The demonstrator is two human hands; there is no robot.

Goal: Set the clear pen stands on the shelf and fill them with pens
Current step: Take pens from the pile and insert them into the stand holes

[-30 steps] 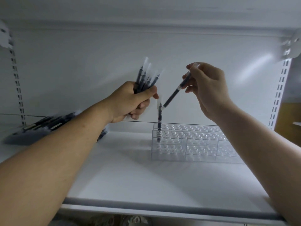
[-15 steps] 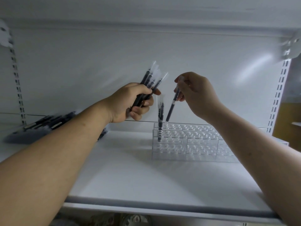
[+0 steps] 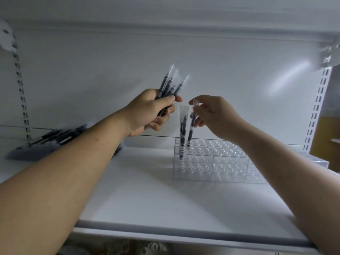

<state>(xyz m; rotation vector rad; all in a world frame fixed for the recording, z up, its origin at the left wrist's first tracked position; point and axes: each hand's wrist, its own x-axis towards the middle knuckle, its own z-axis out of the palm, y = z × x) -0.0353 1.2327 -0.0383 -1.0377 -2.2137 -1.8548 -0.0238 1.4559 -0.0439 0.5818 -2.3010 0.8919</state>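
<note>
A clear pen stand (image 3: pixel 217 161) with rows of round holes sits on the white shelf (image 3: pixel 147 196), right of centre. One dark pen in a clear sleeve (image 3: pixel 183 133) stands upright in the stand's back left corner. My right hand (image 3: pixel 215 116) pinches the top of a second dark pen (image 3: pixel 191 127), whose tip is down in a hole just right of the first. My left hand (image 3: pixel 150 113) is raised left of the stand, closed around a bundle of several dark sleeved pens (image 3: pixel 171 85) that point up.
A heap of more dark pens (image 3: pixel 53 138) lies at the shelf's back left, partly behind my left forearm. Slotted uprights (image 3: pixel 316 111) run up both sides of the back wall. Another clear stand's edge (image 3: pixel 316 161) shows at the far right.
My right hand came down and turned its pen from slanted to nearly upright, bringing the tip into the stand beside the first pen. My left hand with the bundle barely moved.
</note>
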